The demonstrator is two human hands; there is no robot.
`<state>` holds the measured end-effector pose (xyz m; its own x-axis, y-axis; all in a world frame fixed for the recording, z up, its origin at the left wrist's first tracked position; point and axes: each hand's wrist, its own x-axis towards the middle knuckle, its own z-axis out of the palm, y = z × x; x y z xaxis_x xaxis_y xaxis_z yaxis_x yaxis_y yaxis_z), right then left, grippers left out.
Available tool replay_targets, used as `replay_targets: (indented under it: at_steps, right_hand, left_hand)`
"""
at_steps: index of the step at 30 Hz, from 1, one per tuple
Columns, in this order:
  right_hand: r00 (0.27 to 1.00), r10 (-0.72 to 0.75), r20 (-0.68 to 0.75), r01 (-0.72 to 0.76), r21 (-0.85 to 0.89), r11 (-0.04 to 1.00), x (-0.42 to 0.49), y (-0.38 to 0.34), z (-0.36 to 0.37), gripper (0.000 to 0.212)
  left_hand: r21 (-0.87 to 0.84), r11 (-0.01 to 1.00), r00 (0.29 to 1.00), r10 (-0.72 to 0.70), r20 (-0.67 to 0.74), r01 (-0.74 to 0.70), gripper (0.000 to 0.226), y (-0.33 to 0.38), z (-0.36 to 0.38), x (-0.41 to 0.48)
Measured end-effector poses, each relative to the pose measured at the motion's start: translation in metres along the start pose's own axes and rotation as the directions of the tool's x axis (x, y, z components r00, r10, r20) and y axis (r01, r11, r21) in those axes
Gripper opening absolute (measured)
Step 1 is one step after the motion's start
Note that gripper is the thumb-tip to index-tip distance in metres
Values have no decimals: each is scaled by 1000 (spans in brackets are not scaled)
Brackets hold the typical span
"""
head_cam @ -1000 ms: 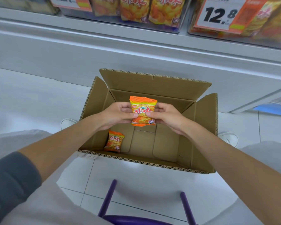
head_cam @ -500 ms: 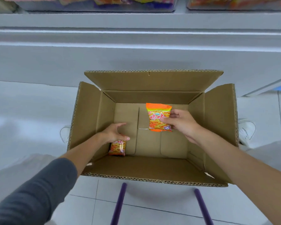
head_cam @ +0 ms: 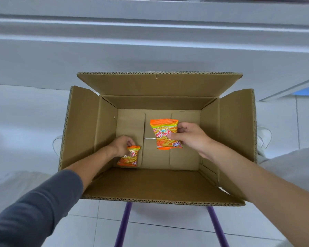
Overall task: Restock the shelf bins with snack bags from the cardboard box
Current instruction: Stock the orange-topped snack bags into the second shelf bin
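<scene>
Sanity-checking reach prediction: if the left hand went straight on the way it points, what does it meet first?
The small snack bag lying on the cardboard box floor; the left hand curls its fingers over the bag's top edge. Past it, only the box floor, though depth is hard to judge.

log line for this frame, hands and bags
left hand grips floor bag | right hand holds raised bag | cardboard box open, no other bags visible
</scene>
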<state>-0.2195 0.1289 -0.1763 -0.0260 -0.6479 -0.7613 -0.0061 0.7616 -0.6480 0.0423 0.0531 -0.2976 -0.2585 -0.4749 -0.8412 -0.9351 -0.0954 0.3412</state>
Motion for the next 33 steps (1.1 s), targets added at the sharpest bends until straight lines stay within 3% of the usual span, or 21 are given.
replay_targets:
  at_steps: [4, 6, 10, 13, 18, 24, 27, 29, 33]
  right_hand:
    - [1000, -9, 5, 9, -24, 1000, -2, -1, 0, 42]
    - [999, -37, 23, 39, -60, 997, -6, -5, -3, 42]
    - [987, -146, 67, 153, -116, 981, -24, -26, -19, 33]
    - [972, -213, 102, 223, -103, 969, -50, -48, -35, 31]
    - [935, -325, 140, 338, -82, 938, -94, -78, -52, 33]
    - [891, -444, 93, 450, -56, 891, -138, -118, -65, 35]
    - [867, -496, 55, 499, -51, 865, -158, -133, -71, 37]
    - [858, -511, 53, 514, -82, 854, -170, -141, -78, 43]
    - [876, -473, 100, 476, -15, 879, -189, -155, -97, 70]
  left_hand:
    - [-71, 990, 991, 117, -58, -121, 37, 20, -6, -12]
    - [-207, 959, 980, 177, -93, -193, 36, 39, -16, -29]
    - [-448, 845, 949, 198, -247, -292, 42, 80, -40, -78]
    - [-523, 755, 905, 222, -362, -394, 38, 107, -55, -120]
    - [-659, 564, 867, 290, -406, -497, 29, 152, -63, -183]
    - [-676, 506, 844, 359, -399, -535, 21, 212, -82, -240]
    - [-644, 526, 827, 429, -364, -556, 41, 230, -87, -255]
    - [-551, 580, 800, 434, -415, -600, 56, 241, -87, -261]
    - [-448, 602, 740, 420, -526, -661, 64, 272, -93, -271]
